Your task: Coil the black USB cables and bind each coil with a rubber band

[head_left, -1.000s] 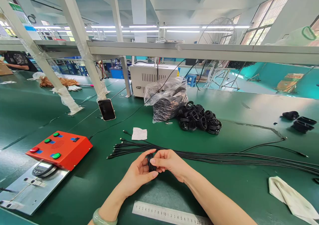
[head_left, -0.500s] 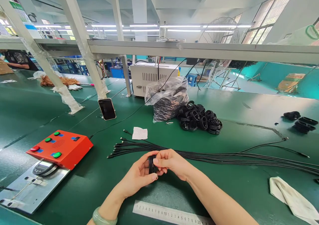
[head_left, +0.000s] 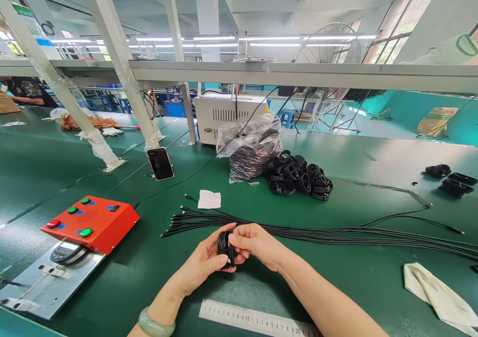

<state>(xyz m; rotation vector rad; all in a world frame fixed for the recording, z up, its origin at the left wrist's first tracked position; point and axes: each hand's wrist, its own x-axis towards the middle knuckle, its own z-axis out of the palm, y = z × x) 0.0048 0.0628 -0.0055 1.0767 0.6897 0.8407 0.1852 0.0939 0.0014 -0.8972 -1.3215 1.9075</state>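
My left hand (head_left: 203, 265) and my right hand (head_left: 256, 245) meet over the green table, both closed on a small coiled black cable (head_left: 225, 246) held upright between the fingers. A pale green bangle (head_left: 155, 323) circles my left wrist. Just beyond my hands, several straight black cables (head_left: 317, 233) lie side by side, running off to the right. A pile of coiled black cables (head_left: 298, 178) sits farther back, beside a clear plastic bag (head_left: 250, 150) of more coils.
A steel ruler (head_left: 257, 321) lies at the near edge. A red button box (head_left: 91, 222) and a metal plate with a gauge (head_left: 48, 277) stand at left. A phone (head_left: 160, 163), paper slip (head_left: 209, 199), white machine (head_left: 227, 113) and white cloth (head_left: 440, 297) are also around.
The coil has turned slightly in my fingers and my left thumb has shifted over it. My hands stay in the same spot.
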